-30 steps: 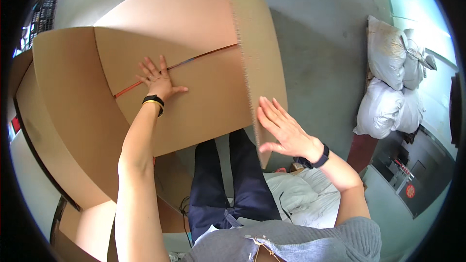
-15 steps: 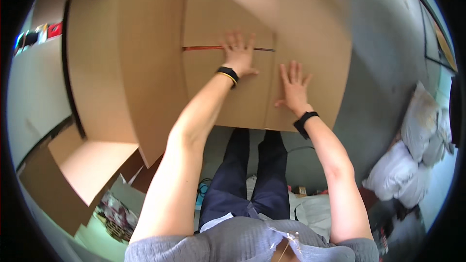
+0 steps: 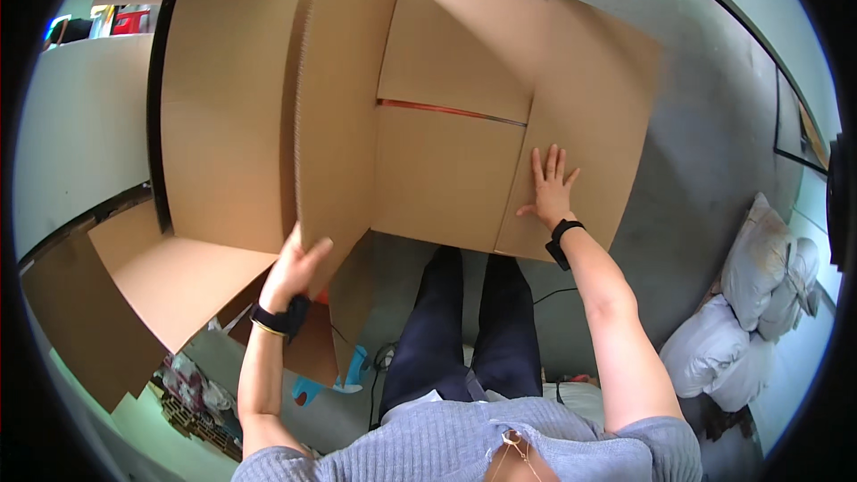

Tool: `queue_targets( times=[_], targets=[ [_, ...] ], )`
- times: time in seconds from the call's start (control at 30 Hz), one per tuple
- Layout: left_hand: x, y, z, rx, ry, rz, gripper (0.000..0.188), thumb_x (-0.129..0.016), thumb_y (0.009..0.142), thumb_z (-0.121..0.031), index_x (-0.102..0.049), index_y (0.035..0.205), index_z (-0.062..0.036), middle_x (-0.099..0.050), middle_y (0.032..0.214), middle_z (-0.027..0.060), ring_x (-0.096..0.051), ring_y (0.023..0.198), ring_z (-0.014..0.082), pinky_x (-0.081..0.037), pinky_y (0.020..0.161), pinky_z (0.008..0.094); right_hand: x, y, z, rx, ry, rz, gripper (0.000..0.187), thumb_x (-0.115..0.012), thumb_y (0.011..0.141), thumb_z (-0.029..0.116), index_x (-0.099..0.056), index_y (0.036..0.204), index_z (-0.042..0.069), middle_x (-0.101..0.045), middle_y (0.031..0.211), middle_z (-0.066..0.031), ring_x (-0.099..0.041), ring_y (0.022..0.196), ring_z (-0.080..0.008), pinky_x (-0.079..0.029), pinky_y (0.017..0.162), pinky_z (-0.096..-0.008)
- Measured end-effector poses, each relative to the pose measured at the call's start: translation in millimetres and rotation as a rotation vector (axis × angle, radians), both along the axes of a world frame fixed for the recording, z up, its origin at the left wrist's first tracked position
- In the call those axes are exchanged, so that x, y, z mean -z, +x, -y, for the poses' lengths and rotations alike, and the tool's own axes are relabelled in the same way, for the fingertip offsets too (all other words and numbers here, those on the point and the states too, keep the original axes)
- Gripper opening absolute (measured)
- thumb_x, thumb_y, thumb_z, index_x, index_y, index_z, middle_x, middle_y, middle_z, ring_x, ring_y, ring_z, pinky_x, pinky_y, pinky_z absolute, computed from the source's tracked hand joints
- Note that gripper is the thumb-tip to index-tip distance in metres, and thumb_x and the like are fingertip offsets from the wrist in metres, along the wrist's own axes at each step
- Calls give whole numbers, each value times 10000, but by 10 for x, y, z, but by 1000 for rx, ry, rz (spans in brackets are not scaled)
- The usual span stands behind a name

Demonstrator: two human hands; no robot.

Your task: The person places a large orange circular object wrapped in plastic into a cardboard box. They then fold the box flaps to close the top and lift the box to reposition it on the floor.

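Observation:
A large brown cardboard box (image 3: 451, 183) stands in front of my legs. Its two end flaps meet at a thin slit, where a strip of orange-red shows. The right-hand flap (image 3: 594, 80) lies folded over them, and my right hand (image 3: 552, 192) rests flat on it with fingers spread. On the other side the left-hand flap (image 3: 344, 98) stands raised. My left hand (image 3: 299, 272) grips its near corner, thumb on the inner face, the other fingers partly hidden behind the board.
Another open cardboard box (image 3: 223, 98) stands at the left, with a flap (image 3: 178, 268) sticking out toward me. White sacks (image 3: 714, 348) are piled on the grey floor (image 3: 696, 152) at the right. A blue item (image 3: 357, 366) and a black cable (image 3: 379, 361) lie near my legs.
My left hand has left the top of the end flaps and moved left and nearer, onto the raised flap's corner. My right hand still presses the right-hand flap.

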State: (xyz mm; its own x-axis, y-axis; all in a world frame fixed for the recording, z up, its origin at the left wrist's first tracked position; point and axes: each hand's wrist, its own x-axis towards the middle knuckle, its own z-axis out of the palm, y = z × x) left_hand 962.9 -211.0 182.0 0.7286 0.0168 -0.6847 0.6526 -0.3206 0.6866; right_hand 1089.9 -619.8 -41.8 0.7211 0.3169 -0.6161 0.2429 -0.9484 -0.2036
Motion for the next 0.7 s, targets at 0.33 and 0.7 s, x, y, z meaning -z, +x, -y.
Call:
queue_targets(
  times=[0.33, 0.7],
  targets=[
    [574, 99, 1492, 71, 143, 353, 1008, -457, 635, 154, 67, 1475, -31, 113, 1529, 223, 101, 1426, 327, 3, 1154, 384, 35, 14, 69, -5, 6, 32, 1471, -875, 371, 464, 21, 1495, 149, 77, 1526, -240, 40, 1408, -430, -91, 1024, -723],
    [639, 195, 1662, 140, 356, 380, 947, -601, 699, 7, -41, 1462, 4, -38, 1504, 264, -27, 1407, 415, -105, 1135, 464, 24, -18, 57, -14, 28, 57, 1451, -874, 386, 458, 3, 1497, 136, 83, 1523, -247, 44, 1403, -444, -108, 1024, -718]
  ],
)
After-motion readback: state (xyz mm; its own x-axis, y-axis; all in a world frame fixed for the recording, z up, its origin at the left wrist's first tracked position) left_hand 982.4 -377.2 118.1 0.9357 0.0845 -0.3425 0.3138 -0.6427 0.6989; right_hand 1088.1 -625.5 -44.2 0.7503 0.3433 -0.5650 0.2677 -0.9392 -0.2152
